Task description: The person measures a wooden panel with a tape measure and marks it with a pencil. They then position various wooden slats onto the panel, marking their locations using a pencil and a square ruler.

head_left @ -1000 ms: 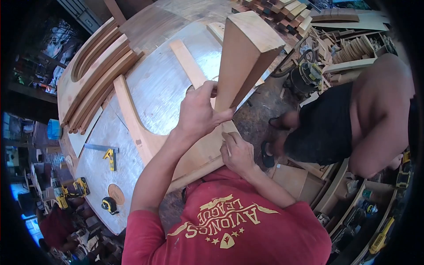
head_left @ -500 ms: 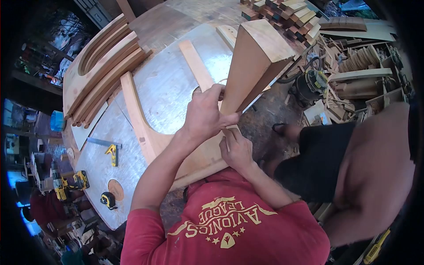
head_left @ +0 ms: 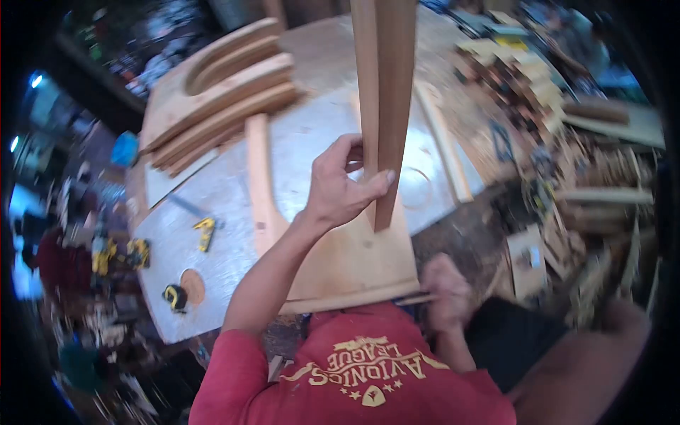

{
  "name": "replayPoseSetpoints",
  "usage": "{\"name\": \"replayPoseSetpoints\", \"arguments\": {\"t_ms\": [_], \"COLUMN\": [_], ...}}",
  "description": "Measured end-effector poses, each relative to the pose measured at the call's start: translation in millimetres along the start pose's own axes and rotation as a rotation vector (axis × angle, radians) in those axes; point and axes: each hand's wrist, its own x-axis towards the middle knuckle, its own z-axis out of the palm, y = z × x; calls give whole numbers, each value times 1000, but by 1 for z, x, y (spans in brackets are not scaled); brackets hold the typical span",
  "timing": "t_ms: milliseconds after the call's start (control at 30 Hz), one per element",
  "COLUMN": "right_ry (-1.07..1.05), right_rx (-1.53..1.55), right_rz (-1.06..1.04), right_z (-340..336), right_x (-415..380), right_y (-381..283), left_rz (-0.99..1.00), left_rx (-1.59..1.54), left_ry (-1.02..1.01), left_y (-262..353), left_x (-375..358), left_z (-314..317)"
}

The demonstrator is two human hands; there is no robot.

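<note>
My left hand point(head_left: 340, 185) is closed around an upright wooden post point(head_left: 389, 106), its thumb across the near face. The post's foot stands on the broad end of a pale wooden frame point(head_left: 333, 262), and its top runs out of view. My right hand point(head_left: 445, 290), smeared by motion, is beside the frame's right corner, low near my shirt. From its closed fingers a thin pencil-like stick point(head_left: 416, 299) points left, beneath the frame's front edge.
A metal-topped table point(head_left: 191, 248) carries a yellow-handled square point(head_left: 204, 234) and a tape measure point(head_left: 174, 297). Curved wooden parts point(head_left: 219, 106) are stacked at back left; cut blocks point(head_left: 517, 85) lie at back right. Another person's leg point(head_left: 588, 368) is close on my right.
My right hand has moved from the post's foot to the right and down, away from the wood. The post now stands more upright in my left hand, and the view has shifted.
</note>
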Motion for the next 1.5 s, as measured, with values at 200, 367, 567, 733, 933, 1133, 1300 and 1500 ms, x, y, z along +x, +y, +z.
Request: {"name": "replayPoseSetpoints", "arguments": {"t_ms": [200, 367, 567, 733, 933, 1133, 1300, 1500], "right_ry": [210, 98, -134, -165, 15, -460, -620, -710], "right_rx": [-473, -1302, -1503, -1456, -56, -79, -14, -63], "right_rz": [229, 164, 465, 510, 596, 531, 408, 376], "right_z": [-79, -111, -89, -105, -72, 83, 151, 183], "right_x": [88, 142, 196, 228, 180, 120, 103, 92], "right_y": [26, 91, 131, 150, 128, 44, 47, 28], "left_rz": [-316, -559, -808, -816, -503, -504, -349, -371], "left_rx": [264, 853, 1093, 1056, 829, 268, 288, 134], "left_ry": [295, 410, 443, 499, 554, 58, -29, -27], "left_y": [-64, -108, -133, -148, -123, -63, -63, -73], "left_x": [-4, -93, -186, -214, -216, -213, -212, -209], "left_z": [-106, -196, -240, -253, -224, -162, -133, -117]}}
